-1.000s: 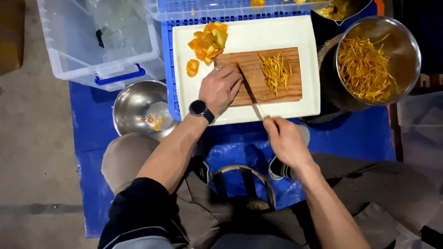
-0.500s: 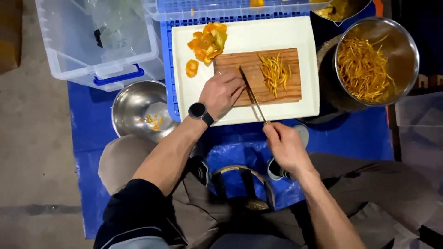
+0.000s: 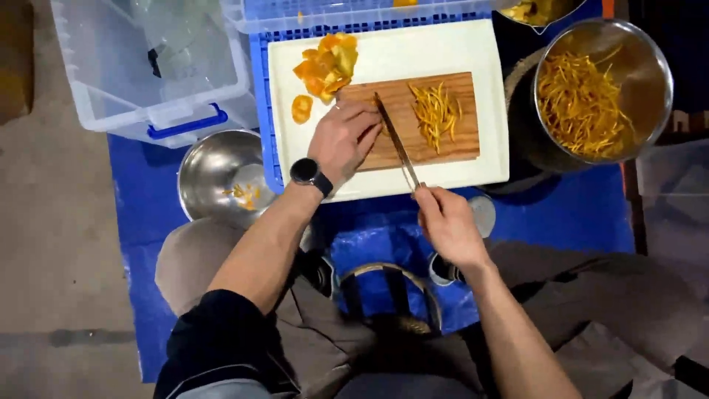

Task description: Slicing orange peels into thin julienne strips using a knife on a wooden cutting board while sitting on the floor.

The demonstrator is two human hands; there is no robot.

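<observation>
Right hand [image 3: 449, 225] closed around handle of knife [image 3: 396, 143], near front edge of white board [image 3: 384, 55]. Blade running up-left across wooden cutting board [image 3: 425, 148], tip close to left-hand fingers. Left hand [image 3: 346, 137] palm down at left end of wooden board, fingers curled, pressing on something under them; what exactly, cannot tell, hidden by fingers. Black watch [image 3: 309, 174] on left wrist.

Pile of thin orange strips [image 3: 434, 111] on wooden board, just right of blade, not touching it. Wooden board lying on white board, white board lying on blue crate [image 3: 258, 89]. Heap of orange peel pieces [image 3: 325, 63] at upper left of white board, touching wooden board corner. One round orange slice [image 3: 301, 108] just below heap, apart from left hand.

Big metal bowl [image 3: 657, 66] to right of white board, full of orange strips. Small metal bowl [image 3: 214, 174] lower left, beside left forearm, few orange scraps inside. Clear plastic bin [image 3: 111, 103] with blue latch at upper left. Blue sheet [image 3: 576, 210] under everything, concrete floor at far left. Knees in grey trousers at bottom, blue bag [image 3: 377, 251] between them.
</observation>
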